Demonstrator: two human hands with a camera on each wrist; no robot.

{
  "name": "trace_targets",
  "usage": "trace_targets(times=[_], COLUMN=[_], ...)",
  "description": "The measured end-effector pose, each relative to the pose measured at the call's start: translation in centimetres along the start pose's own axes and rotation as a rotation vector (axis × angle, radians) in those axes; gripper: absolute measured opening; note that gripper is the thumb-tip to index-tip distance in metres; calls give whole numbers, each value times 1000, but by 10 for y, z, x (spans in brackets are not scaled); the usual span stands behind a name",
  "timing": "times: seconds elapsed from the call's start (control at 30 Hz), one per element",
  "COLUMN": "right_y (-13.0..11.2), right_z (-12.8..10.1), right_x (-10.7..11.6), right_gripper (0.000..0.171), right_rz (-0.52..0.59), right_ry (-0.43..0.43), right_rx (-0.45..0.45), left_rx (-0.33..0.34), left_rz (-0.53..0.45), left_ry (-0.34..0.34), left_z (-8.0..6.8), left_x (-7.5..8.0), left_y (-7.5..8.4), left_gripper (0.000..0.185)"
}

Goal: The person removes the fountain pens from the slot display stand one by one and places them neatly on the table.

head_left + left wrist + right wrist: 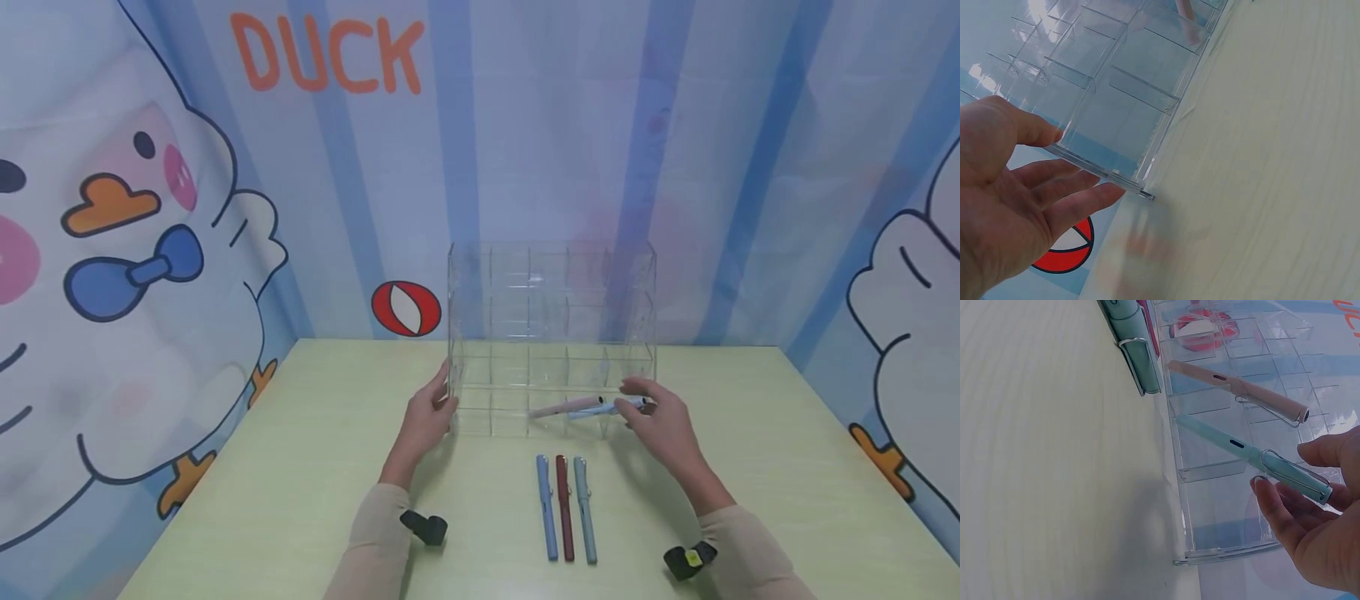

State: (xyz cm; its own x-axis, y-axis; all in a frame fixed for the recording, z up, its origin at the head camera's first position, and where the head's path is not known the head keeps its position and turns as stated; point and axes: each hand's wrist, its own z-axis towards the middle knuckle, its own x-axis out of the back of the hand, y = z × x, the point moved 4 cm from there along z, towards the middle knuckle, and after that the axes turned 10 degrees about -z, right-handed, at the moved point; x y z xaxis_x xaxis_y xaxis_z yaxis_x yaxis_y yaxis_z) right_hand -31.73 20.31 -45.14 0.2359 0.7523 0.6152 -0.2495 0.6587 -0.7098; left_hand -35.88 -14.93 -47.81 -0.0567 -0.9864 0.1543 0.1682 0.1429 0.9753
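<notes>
Right wrist view: slim pale-blue plastic pen with a wire clip [1254, 453], cap end pinched in your right hand [1316, 531], barrel entering a lower cell of the clear acrylic grid organiser [1229, 412] near the pale-green table's [300, 467] far edge. Likely light, stiff, slick; hold at the clip. Organiser: rigid, probably brittle. Left hand [1010, 206], fingers straight, steadies its left wall. Pink pen [1241, 390] lodged alongside.

Beige sleeves, with a black strap on each wrist.
</notes>
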Motion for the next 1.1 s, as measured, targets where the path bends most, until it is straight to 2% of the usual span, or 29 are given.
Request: trace_targets(times=[0.33,0.67,1.1], right_y=[0,2,0], right_z=[2,1,-1], right_x=[-8,-9,4], right_gripper=[32,32,35], right_rz=[-16,14,88], right_ry=[-16,-33,-5], right_rx=[-13,-13,-26], left_rx=[-22,-12,16], left_rz=[-7,-8,-8], left_ry=[-2,3,5], left_z=[0,-1,0], left_x=[-1,-1,-1], left_y=[1,2,0], left_gripper=[67,67,67])
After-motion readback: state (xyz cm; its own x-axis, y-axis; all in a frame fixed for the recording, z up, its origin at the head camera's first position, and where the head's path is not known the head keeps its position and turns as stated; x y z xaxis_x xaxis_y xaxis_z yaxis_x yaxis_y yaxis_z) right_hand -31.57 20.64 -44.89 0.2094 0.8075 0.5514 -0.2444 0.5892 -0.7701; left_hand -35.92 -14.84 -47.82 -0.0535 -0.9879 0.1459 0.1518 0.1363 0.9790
